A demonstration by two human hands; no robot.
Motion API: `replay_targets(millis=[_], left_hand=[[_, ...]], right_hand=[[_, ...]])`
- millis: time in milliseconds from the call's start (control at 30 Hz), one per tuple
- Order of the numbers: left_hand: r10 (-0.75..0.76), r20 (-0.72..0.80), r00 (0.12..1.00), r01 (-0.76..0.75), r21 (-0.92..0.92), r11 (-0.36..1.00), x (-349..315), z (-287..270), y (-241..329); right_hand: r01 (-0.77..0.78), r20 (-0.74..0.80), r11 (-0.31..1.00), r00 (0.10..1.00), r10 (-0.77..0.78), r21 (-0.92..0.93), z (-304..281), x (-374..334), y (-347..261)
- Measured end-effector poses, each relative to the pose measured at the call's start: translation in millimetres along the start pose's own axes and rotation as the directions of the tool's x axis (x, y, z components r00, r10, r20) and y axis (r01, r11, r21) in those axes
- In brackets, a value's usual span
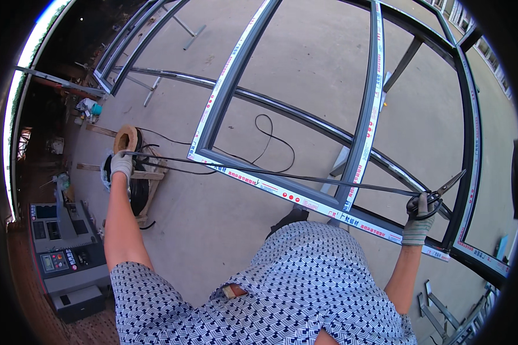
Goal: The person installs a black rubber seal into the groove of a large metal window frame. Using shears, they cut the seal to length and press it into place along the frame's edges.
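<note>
My left hand, in a pale work glove, is stretched out to the left and closed on a black rubber strip. The strip runs taut to the right, over the near edge of a grey metal window frame covered in printed protective tape. At its other end, my gloved right hand grips black-handled scissors, blades pointing up and away to the right. The strip reaches this hand beside the scissor handles; whether the fingers pinch it too is hidden. More of the strip loops on the floor beneath the frame.
Beside my left hand, a spool and black coils sit on a wooden pallet. A grey machine with a control panel stands at the lower left. Another metal frame lies at the far left. Metal profiles lie at the lower right.
</note>
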State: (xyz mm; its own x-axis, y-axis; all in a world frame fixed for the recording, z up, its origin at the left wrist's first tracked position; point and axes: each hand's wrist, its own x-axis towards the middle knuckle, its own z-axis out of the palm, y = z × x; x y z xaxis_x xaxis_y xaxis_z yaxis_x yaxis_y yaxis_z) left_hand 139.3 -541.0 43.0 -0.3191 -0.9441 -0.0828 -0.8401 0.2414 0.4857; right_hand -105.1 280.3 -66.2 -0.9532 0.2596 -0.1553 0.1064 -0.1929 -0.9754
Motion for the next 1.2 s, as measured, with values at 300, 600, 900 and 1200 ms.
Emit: replay_targets(millis=[300,600,900,1200], left_hand=[[0.415,-0.276,0.867,-0.498,-0.432,0.752,81.7,-51.2,338.5],[0.983,0.127,-0.130,-0.970,-0.219,-0.100,-139.1,67.0,554.3],[0.637,0.695,0.333,-0.160,-0.624,0.765,-238.1,253.5,328.7],[0.462,0.872,-0.162,0.051,-0.460,0.887,-399.2,281.0,219.8]], right_hand=[[-0.021,0.044,1.000,0.999,0.020,0.011,40.4,-27.3,-4.0],[-0.007,-0.055,0.994,0.998,0.013,0.112,47.5,-56.4,-2.3],[-0.076,-0.107,0.997,0.991,0.076,0.005,46.9,-79.2,7.0],[-0.139,0.055,0.988,0.988,0.143,-0.066,92.4,-85.8,-0.1]])
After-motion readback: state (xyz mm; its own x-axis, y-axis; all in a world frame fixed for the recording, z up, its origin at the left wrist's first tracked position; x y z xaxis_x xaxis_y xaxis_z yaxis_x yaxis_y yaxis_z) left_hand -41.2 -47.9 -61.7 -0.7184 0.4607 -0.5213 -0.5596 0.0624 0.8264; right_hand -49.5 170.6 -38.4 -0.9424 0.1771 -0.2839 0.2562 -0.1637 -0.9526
